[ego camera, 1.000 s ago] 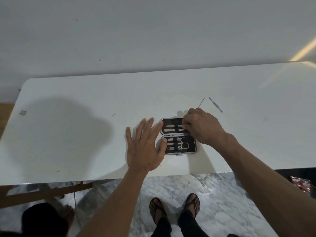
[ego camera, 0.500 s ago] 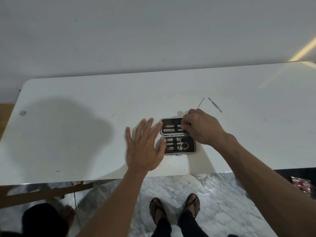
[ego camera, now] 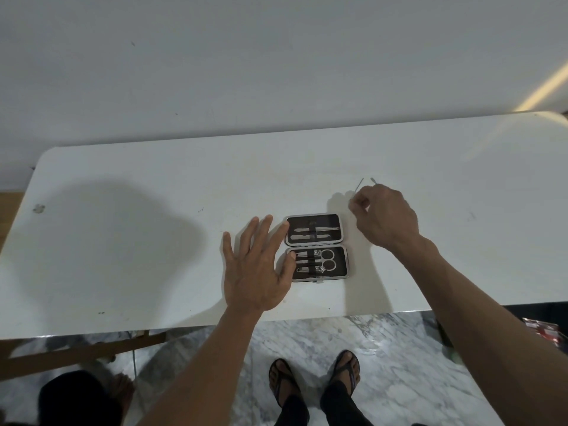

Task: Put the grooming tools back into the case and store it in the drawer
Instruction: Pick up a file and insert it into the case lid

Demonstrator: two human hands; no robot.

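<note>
White laminate covers the table (ego camera: 123, 241) where we work, and the open case (ego camera: 316, 247) lies flat near its front edge, its two dark-lined halves hinged one behind the other. In the far half (ego camera: 313, 229) we see two slim metal tools held side by side under a black strap; in the near half (ego camera: 318, 264) sit small scissors (ego camera: 324, 259) with round handles, a nail clipper (ego camera: 310, 269) and another thin piece, also strapped down. Our left hand (ego camera: 256, 272) lies spread flat on the table just left of the case, fingers splayed, the thumb tip touching the left end of the near half and the index finger reaching beside the far half; it grips nothing. Our right hand (ego camera: 382, 215) is just behind and to the right of the case, curled with thumb and fingertips pinched together. Two loose metal tools lie past it on the table: one thin stick (ego camera: 359, 185) angled toward the fingers, and a second stick (ego camera: 373, 180) whose tip alone shows above the knuckles. We cannot tell whether the pinch has closed on the first stick or merely sits beside it. Below the table edge we see marble floor (ego camera: 399, 364) and our sandalled feet (ego camera: 313, 379).
</note>
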